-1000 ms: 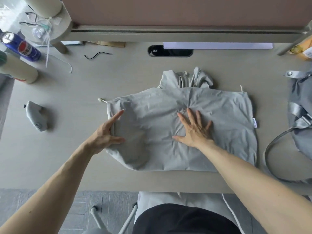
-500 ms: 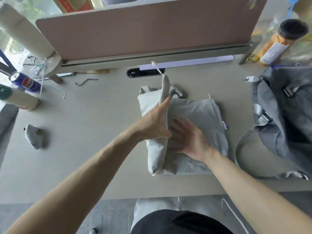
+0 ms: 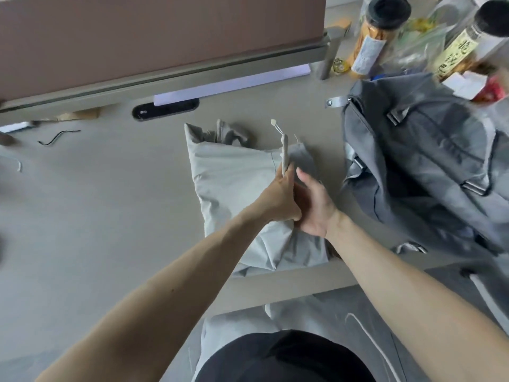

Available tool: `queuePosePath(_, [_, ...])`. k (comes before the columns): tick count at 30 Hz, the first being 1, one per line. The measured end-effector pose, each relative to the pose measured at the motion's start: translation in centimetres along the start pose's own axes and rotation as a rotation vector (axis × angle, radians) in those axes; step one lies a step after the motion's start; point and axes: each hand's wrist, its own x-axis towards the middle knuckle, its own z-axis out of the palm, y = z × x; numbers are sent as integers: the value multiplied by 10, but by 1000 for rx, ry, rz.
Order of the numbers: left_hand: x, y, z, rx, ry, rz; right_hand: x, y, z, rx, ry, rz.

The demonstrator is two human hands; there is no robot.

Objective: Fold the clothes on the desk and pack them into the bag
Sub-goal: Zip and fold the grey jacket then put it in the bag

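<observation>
A light grey garment lies folded into a narrow bundle on the beige desk, its hood bunched at the far end and a drawstring sticking up. My left hand grips the folded-over edge of the cloth and holds it upright against my right hand. The right hand's fingers are straight, its palm facing the left hand, its lower edge on the garment. A dark grey bag lies just right of the garment.
Two black-capped jars and plastic packets crowd the far right corner behind the bag. A brown partition runs along the desk's back, with a black cable slot below it. A thin black wire lies far left. The desk edge is close to my lap.
The left half of the garment has been folded over to the right, making a narrow bundle. My hands came together at the fold. The view swung right, bringing the bag and jars in.
</observation>
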Motion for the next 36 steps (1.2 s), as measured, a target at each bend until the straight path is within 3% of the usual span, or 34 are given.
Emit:
queuePosePath(5, [6,10,14,-73,59,53,-11,-17,-20,-100,58,-36])
queuePosePath(9, [3,6,8,-71,108,86,-9,-21,-59,-578,632,-48])
queuePosePath(10, [1,5,6,-58,102,72,-7,-20,-67,-620,686,-43])
queuePosePath(14, [2,20,9,-30,42,38,-1,-22,-77,-593,664,-51])
queuePosePath(19, [23,36,42,-11,0,139,-5,-27,-86,-446,630,-82])
queuePosePath(25, [32,12,83,36,-191,138,-12,-28,-93,-260,616,-150])
queuePosePath(26, [27,4,79,-32,-154,119,-12,-28,-94,-253,618,-142])
queuePosePath(28, [14,-21,66,-176,107,88,-12,-28,-96,-372,617,-111])
queuePosePath(30, [0,-56,46,-161,448,-19,-12,-27,-98,-564,622,-65])
queuePosePath(32, [-12,-98,23,-120,639,-276,-12,-24,-95,-676,627,-31])
queuePosePath(34, [-23,-132,6,-211,527,-593,-6,-20,-93,-765,659,-31])
queuePosePath(36, [-32,-146,4,-348,276,-725,3,-15,-92,-858,696,-47])
